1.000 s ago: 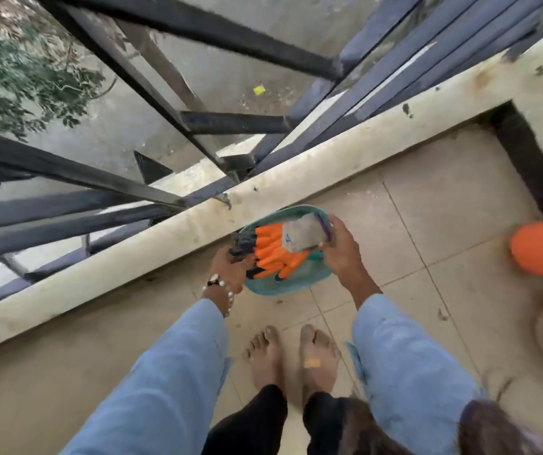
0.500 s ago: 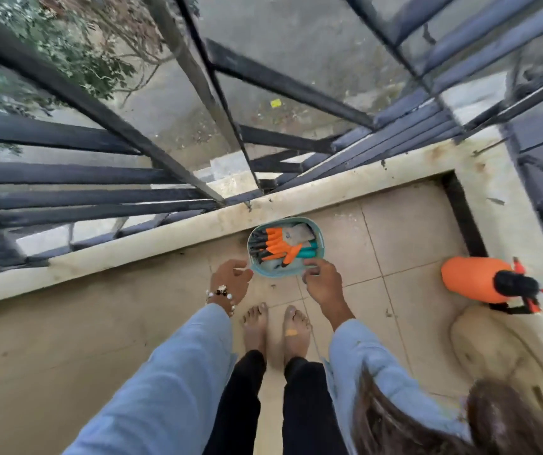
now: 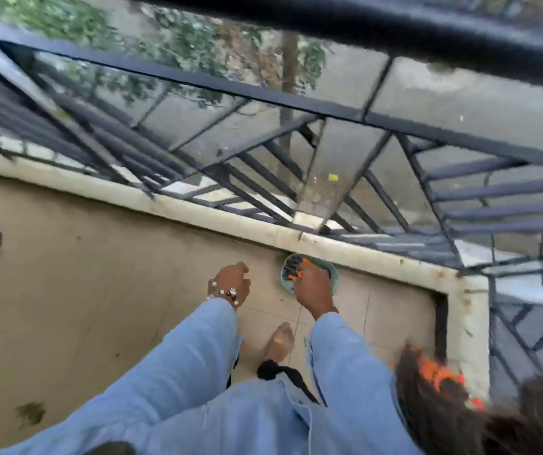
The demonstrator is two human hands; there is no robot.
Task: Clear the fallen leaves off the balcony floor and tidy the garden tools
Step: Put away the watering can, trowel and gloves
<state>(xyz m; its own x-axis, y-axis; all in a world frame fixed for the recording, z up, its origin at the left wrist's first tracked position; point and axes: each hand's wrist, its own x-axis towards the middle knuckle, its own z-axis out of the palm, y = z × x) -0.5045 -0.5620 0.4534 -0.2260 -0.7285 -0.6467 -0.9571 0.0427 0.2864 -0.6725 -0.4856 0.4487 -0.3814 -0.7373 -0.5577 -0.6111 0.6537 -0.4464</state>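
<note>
A round teal plastic bowl (image 3: 332,278) of orange-handled garden tools (image 3: 296,270) sits on the tiled balcony floor (image 3: 395,310), against the pale concrete kerb (image 3: 355,254). The right hand (image 3: 313,287) overlaps it; its grip cannot be told. The left hand (image 3: 232,284), just left of the bowl, hangs loosely curled and holds nothing.

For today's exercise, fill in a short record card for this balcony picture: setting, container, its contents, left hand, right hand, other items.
setting: tiled balcony floor edged by a pale kerb under a dark metal railing
container: teal bowl on the floor against the kerb
contents: orange-and-black tools, blurred
left hand: beaded bracelet on the wrist, fingers loosely curled, holding nothing
right hand: above the bowl in the picture; contact cannot be told
other items: orange sprayer at lower right, partly hidden by hair
</note>
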